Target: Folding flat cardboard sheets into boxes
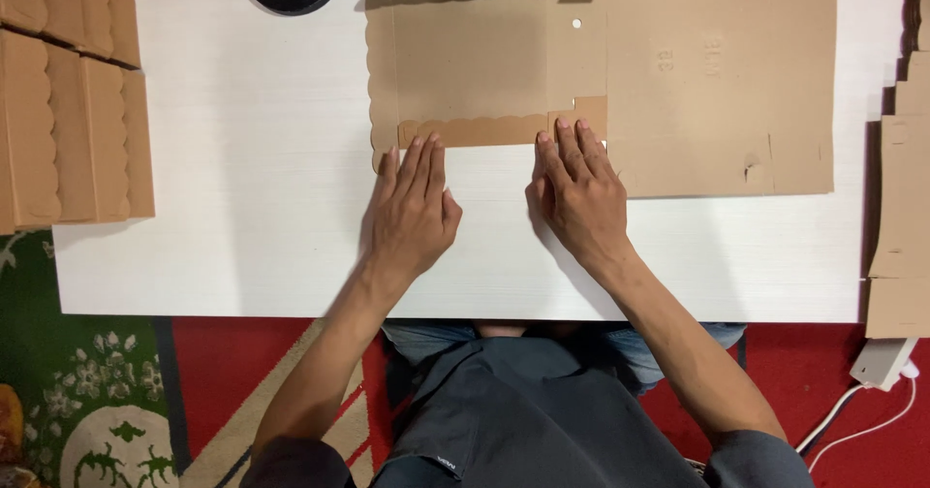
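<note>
Brown flat die-cut cardboard box blank [484, 62] lying on the white table [242, 207], long axis running left to right, straight ahead of both hands. Narrow scalloped flap [475, 131] folded along the near edge, directly under the fingertips. Left hand [412, 212] flat, fingers together and extended, pinching nothing, tips pressing the flap's left part. Right hand [576, 197] likewise flat and unclenched, tips on the small notched tab [579, 118] at the flap's right end. Both about equally near; possibly the right slightly further forward. Stack of folded scalloped cardboard pieces [68, 110] well apart at left; larger plain cardboard sheet [727, 71] under the blank's right side.
</note>
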